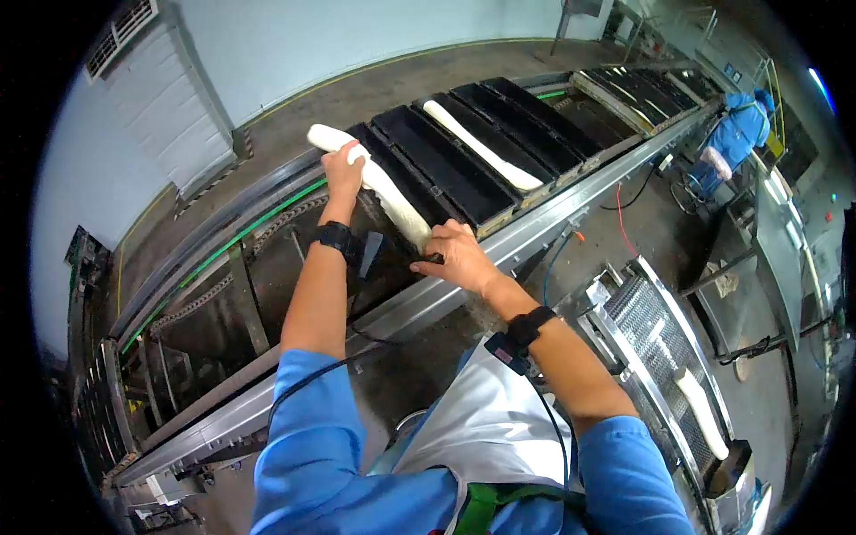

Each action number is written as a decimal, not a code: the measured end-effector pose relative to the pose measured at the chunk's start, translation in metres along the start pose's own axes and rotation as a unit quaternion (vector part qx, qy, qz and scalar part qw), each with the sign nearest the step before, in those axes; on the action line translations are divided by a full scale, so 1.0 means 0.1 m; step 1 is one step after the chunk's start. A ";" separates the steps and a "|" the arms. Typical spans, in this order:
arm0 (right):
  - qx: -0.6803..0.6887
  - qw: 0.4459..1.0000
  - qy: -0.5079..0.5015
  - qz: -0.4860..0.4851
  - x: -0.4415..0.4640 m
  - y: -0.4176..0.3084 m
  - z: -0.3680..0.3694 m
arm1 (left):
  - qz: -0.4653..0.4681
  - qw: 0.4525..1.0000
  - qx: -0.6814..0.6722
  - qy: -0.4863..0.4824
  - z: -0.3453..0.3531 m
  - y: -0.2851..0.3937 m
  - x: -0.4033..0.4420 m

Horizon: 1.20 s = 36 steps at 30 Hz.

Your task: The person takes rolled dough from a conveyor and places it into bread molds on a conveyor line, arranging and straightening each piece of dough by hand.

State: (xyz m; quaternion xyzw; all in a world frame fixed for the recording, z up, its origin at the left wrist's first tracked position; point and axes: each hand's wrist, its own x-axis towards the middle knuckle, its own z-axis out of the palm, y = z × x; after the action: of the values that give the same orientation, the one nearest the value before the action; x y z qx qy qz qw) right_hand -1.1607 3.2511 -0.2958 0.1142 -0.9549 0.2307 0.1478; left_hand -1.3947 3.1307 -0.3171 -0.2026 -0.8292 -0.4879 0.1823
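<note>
A long pale dough roll (392,198) lies slantwise over the nearest black baking pan on the conveyor. My left hand (343,174) is closed around its upper part, with the far end sticking out past the fingers. At the near end of the roll, my right hand (456,257) has its fingers curled against the dough, thumb by the pan's edge. Another stretched dough roll (481,147) rests in a black pan (450,169) further right. Dark straps are around both wrists.
The conveyor's metal rail (535,214) runs between me and the pans. At lower right, a mesh belt (655,334) carries another dough piece (702,415). A person in blue (740,129) stands by the line at far right. Cables hang near my arms.
</note>
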 end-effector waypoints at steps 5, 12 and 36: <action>0.019 0.997 0.058 -0.047 0.00 -0.03 -0.03 | -0.064 0.950 0.229 -0.205 -0.01 0.32 -0.01; 0.006 0.999 -0.008 -0.053 -0.03 -0.07 -0.17 | -0.005 0.986 0.140 -0.088 0.17 0.31 -0.67; -0.257 0.812 -0.179 0.492 -2.76 1.04 -1.63 | 0.221 0.961 0.163 -0.044 0.63 1.04 -1.27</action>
State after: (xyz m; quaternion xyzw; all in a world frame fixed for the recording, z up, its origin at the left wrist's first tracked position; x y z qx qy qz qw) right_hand -0.8965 3.4603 -0.2921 -0.3740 -0.9175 -0.0062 -0.1353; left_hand -1.2394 3.2121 -0.3332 -0.3695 -0.8393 -0.2847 0.2793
